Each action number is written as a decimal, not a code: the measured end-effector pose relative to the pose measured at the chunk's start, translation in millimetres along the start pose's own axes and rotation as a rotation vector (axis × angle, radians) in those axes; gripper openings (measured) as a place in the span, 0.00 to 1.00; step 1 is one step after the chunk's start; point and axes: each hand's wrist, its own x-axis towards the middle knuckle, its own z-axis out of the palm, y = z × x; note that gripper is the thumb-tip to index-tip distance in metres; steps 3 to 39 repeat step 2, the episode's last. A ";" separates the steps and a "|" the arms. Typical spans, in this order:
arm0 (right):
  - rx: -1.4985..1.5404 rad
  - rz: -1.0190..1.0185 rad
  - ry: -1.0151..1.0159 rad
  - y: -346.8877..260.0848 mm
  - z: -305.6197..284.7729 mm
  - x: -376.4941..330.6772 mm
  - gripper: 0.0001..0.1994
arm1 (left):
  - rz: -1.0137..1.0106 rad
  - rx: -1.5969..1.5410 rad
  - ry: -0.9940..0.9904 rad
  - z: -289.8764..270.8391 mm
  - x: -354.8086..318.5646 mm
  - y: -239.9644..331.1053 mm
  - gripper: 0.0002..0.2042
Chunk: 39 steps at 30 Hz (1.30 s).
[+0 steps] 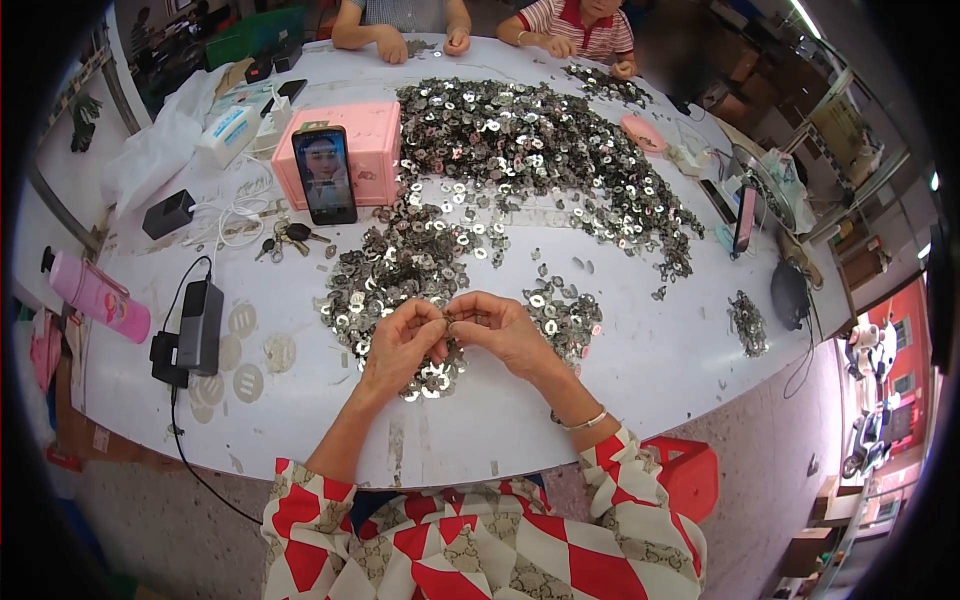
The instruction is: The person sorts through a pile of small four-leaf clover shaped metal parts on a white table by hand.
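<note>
My left hand (pixel 402 345) and my right hand (pixel 500 335) meet over the near end of a heap of small shiny metal pieces (pixel 415 255). The fingertips of both are pinched together around something too small to make out, perhaps one of those pieces. Many of the pieces look round or oval with a hole. Just right of my right hand lies a smaller pile of the same pieces (pixel 560 318). The big mound (pixel 520 130) spreads over the far middle of the white table (pixel 660 370).
A phone (pixel 325 175) leans on a pink box (pixel 380 150), with keys (pixel 290 238) before it. Leftward are a black power bank (pixel 200 325), cables and a pink bottle (pixel 98 297). Across the table, two people's hands (pixel 392 45) (pixel 560 46) work at small piles. A red stool (pixel 685 475) stands below right.
</note>
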 end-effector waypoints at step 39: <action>-0.101 -0.062 -0.030 3.0 -2.5 2.9 0.13 | 0.000 -0.024 -0.003 0.9 2.1 0.9 0.03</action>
